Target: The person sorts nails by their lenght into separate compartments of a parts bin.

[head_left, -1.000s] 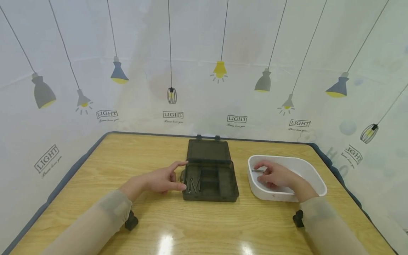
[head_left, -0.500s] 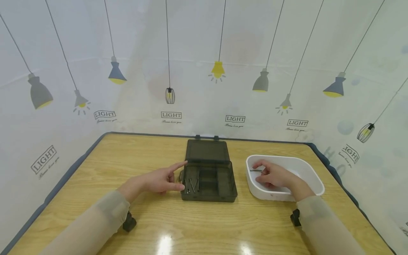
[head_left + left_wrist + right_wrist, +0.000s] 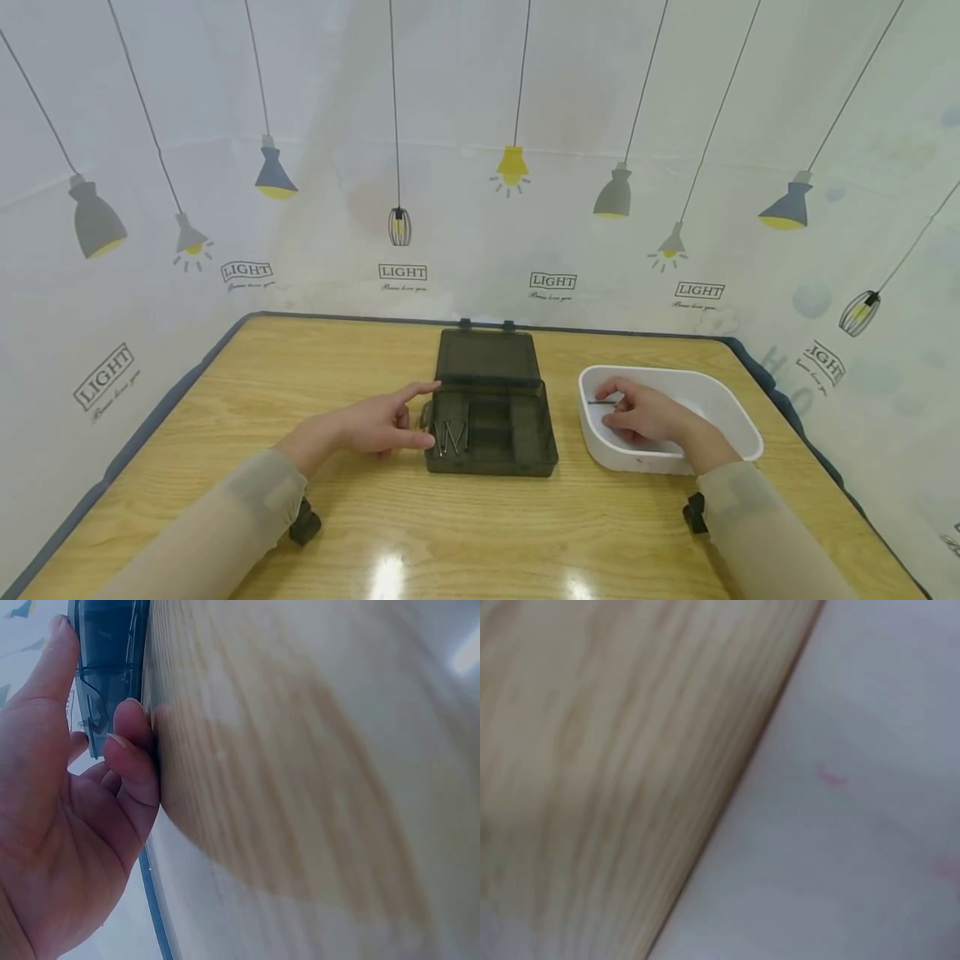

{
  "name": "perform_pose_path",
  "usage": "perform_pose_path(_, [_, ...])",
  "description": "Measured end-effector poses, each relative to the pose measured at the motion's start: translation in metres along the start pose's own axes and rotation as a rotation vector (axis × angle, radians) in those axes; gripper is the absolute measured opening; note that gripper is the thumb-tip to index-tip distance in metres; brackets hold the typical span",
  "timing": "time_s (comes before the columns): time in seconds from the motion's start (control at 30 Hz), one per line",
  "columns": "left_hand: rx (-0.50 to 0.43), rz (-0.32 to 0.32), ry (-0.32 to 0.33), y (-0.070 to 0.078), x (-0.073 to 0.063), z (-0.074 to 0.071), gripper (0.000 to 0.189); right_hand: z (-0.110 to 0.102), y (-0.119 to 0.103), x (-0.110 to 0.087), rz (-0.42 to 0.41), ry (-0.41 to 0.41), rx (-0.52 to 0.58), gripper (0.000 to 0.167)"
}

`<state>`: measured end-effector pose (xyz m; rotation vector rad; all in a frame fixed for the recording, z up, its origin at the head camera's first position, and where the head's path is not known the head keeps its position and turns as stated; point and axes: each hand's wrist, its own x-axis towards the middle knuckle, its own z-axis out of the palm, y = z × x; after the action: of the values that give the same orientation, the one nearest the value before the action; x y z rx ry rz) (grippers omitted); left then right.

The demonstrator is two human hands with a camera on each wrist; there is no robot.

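Note:
A dark see-through plastic case (image 3: 534,467) stands on the table with its lid (image 3: 487,355) folded back. Several long thin nails (image 3: 454,435) lie in its left compartment. My left hand (image 3: 375,423) is at the case's left side, its index finger and thumb stretched out to touch the edge; the other fingers fold loosely below, as the left wrist view shows. Inside the white tub (image 3: 738,429) to the right is my right hand (image 3: 651,413), fingers bent, with a dark thin nail (image 3: 602,402) between its fingertips. The grip itself is partly hidden.
The wooden table (image 3: 480,533) has a dark-edged border. A pale cloth (image 3: 465,100) printed with lamps rises behind and at both sides. The right wrist view catches only the table (image 3: 592,750) and the tub's white wall (image 3: 855,847).
The view has shifted slightly, moving everything a little to the left in it. Both hands, the case and the tub keep the same places relative to each other.

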<state>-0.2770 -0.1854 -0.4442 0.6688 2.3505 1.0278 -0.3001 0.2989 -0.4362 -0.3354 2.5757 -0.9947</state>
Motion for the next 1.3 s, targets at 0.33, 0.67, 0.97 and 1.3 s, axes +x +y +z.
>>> perform_pose_path(0.33, [0.012,0.008,0.004,-0.0011,0.0000,-0.0014,0.098,-0.0014,-0.0023,0.0008,-0.001,-0.010,-0.020,0.015])
perform_pose_path(0.67, [0.017,0.008,0.005,-0.0017,-0.0001,-0.0008,0.097,0.0014,-0.0040,-0.0002,-0.031,-0.006,-0.082,0.009])
perform_pose_path(0.97, [0.012,0.005,0.002,-0.0039,-0.0002,0.0004,0.097,0.0027,-0.0027,-0.0017,-0.111,0.013,-0.161,0.009])
perform_pose_path(1.3, [0.015,0.001,0.003,-0.0023,-0.0002,0.0003,0.096,-0.0058,-0.0048,-0.0048,-0.113,0.068,-0.092,0.011])
